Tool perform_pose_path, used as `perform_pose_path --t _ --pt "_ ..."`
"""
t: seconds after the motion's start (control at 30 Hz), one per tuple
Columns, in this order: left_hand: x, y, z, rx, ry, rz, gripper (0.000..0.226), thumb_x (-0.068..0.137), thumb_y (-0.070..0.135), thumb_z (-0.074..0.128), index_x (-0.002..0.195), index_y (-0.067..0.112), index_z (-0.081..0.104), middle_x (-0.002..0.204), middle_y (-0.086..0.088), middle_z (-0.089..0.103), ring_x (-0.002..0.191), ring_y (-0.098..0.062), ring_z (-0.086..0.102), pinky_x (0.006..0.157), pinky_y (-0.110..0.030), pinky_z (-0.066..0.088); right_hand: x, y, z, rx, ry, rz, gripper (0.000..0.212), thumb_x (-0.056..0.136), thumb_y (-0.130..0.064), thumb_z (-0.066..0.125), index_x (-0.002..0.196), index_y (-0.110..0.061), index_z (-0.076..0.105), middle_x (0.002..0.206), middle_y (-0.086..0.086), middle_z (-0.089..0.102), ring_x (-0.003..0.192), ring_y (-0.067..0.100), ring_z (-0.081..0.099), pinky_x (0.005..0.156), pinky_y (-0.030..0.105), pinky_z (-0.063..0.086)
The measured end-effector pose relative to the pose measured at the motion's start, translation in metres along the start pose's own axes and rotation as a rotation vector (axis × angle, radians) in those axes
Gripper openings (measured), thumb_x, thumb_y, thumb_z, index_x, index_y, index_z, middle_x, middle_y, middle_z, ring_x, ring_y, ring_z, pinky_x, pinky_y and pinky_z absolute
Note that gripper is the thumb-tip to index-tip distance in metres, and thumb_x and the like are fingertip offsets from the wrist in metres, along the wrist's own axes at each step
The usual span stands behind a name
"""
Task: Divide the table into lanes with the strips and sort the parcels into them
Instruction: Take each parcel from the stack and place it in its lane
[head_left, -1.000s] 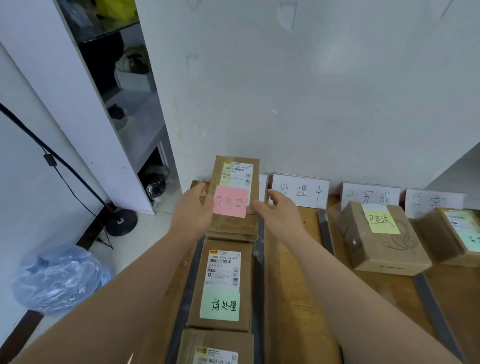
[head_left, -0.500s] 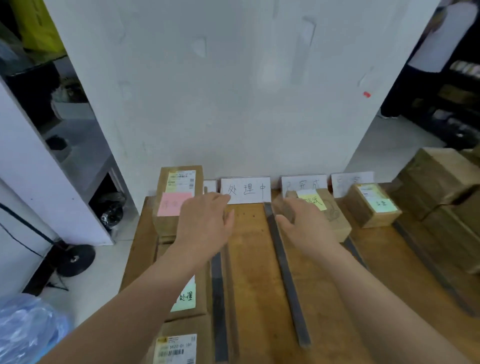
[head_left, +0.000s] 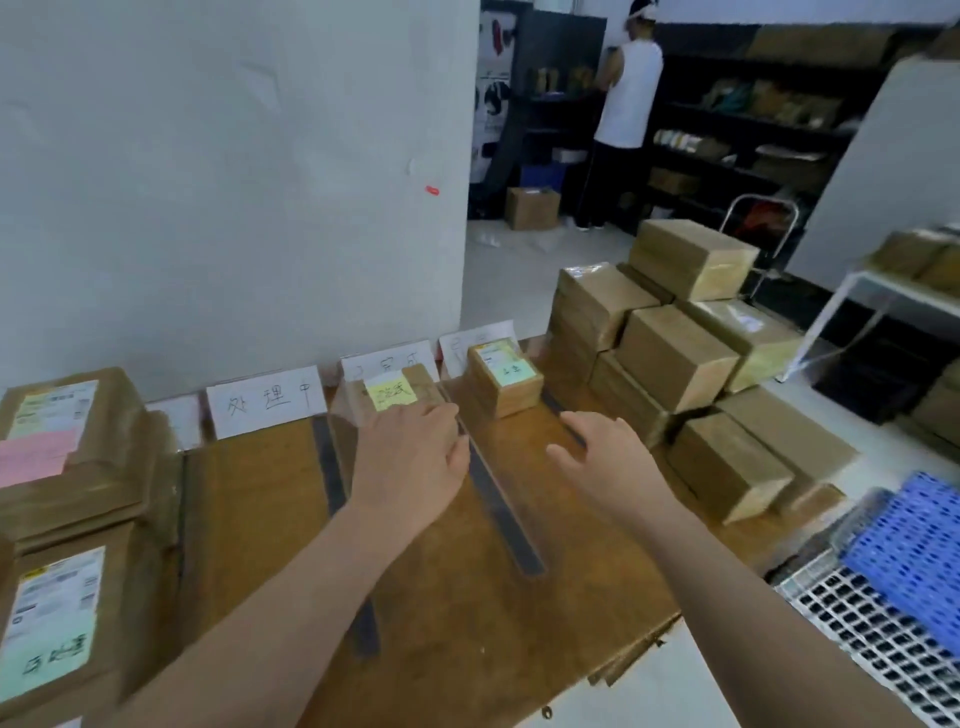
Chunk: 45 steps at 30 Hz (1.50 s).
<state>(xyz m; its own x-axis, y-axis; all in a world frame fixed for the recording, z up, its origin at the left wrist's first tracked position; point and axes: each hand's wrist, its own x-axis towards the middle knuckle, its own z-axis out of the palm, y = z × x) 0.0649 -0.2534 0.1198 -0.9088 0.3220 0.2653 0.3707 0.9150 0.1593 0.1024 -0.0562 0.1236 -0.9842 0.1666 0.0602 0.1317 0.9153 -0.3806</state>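
Here the left hand (head_left: 410, 460) and right hand (head_left: 610, 470) hang empty mid-frame, fingers relaxed, likely bound for the unsorted parcels (head_left: 675, 358) stacked right of centre.

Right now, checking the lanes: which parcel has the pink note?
The far-left parcel at the back, lying on top of others; the rest carry yellow or green notes.

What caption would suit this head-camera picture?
Left hand and right hand open above a wooden table laned by dark strips, parcels in lanes.
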Motion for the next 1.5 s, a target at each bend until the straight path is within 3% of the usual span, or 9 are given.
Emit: perform_pose_path --t 0.1,0.23,0.43,0.57,0.67,0.93,1.2,1.37,1.5 --pt "0.011 0.068 0.014 -0.053 -0.022 0.016 0.045 0.100 0.045 0.039 0.141 0.028 0.049 0.139 0.006 0.055 0.126 -0.017 0.053 0.107 -0.039 0.043 -0.008 0.066 -0.031 -0.021 0.009 0.044 0.050 0.096 -0.038 0.054 0.141 -0.017 0.048 0.136 0.000 0.055 0.127 0.018 0.050 0.113 0.040 0.033" --pt "0.024 0.148 0.033 -0.075 -0.010 0.071 0.048 0.101 0.045 0.039 0.143 0.026 0.047 0.141 0.004 0.055 0.126 -0.018 0.053 0.105 -0.037 0.043 -0.018 0.143 -0.064 -0.027 0.005 0.115 0.039 0.093 -0.036 0.054 0.125 -0.015 0.058 0.110 -0.001 0.063 0.109 0.023 0.060 0.090 0.034 0.048" --pt "0.045 0.234 0.069 -0.155 -0.091 0.157 0.050 0.101 0.044 0.041 0.147 0.023 0.043 0.146 0.001 0.050 0.130 -0.017 0.050 0.102 -0.031 0.045 -0.030 0.232 -0.094 -0.016 0.010 0.235 0.041 0.097 -0.033 0.050 0.136 -0.020 0.051 0.124 0.005 0.062 0.106 0.021 0.059 0.088 0.030 0.045" --pt "0.065 0.277 0.096 -0.208 -0.148 0.194 0.050 0.101 0.044 0.043 0.147 0.024 0.042 0.147 0.001 0.049 0.131 -0.017 0.049 0.102 -0.029 0.045 -0.021 0.283 -0.096 -0.020 0.014 0.318 0.048 0.094 -0.039 0.050 0.139 -0.021 0.050 0.123 0.003 0.063 0.108 0.021 0.060 0.090 0.033 0.049" --pt "0.085 0.303 0.119 -0.228 -0.202 0.217 0.051 0.101 0.044 0.045 0.147 0.023 0.042 0.145 0.000 0.050 0.130 -0.016 0.049 0.101 -0.030 0.047 -0.010 0.316 -0.096 0.027 -0.005 0.390 0.042 0.095 -0.029 0.053 0.134 -0.012 0.054 0.126 0.010 0.062 0.117 0.027 0.055 0.097 0.037 0.045" --pt "0.139 0.353 0.170 -0.217 -0.388 0.215 0.045 0.099 0.044 0.047 0.138 0.020 0.047 0.137 -0.003 0.053 0.124 -0.018 0.052 0.096 -0.030 0.049 0.039 0.382 -0.082 -0.021 -0.078 0.392 0.043 0.096 -0.030 0.051 0.136 -0.017 0.051 0.139 0.004 0.053 0.127 0.028 0.047 0.107 0.039 0.037" --pt "0.163 0.407 0.224 -0.203 -0.557 -0.009 0.073 0.093 0.057 0.050 0.151 0.018 0.027 0.149 -0.012 0.035 0.133 -0.028 0.041 0.100 -0.037 0.046 0.081 0.448 -0.067 -0.129 -0.219 0.275 0.034 0.098 -0.025 0.046 0.127 -0.010 0.056 0.131 0.010 0.054 0.125 0.029 0.049 0.105 0.038 0.037" --pt "0.169 0.444 0.256 -0.231 -0.622 -0.319 0.098 0.083 0.069 0.055 0.155 0.020 0.009 0.155 -0.018 0.012 0.136 -0.037 0.027 0.105 -0.045 0.040 0.099 0.488 -0.061 -0.184 -0.357 0.131 0.044 0.099 -0.031 0.044 0.140 -0.014 0.046 0.150 0.012 0.038 0.140 0.025 0.032 0.112 0.034 0.025" --pt "0.172 0.459 0.273 -0.312 -0.641 -0.552 0.114 0.075 0.072 0.063 0.154 0.033 -0.010 0.159 -0.019 -0.012 0.144 -0.042 0.015 0.110 -0.048 0.033 0.101 0.510 -0.060 -0.188 -0.380 0.018 0.042 0.101 -0.025 0.039 0.142 -0.016 0.044 0.152 0.008 0.037 0.138 0.025 0.033 0.113 0.034 0.024"
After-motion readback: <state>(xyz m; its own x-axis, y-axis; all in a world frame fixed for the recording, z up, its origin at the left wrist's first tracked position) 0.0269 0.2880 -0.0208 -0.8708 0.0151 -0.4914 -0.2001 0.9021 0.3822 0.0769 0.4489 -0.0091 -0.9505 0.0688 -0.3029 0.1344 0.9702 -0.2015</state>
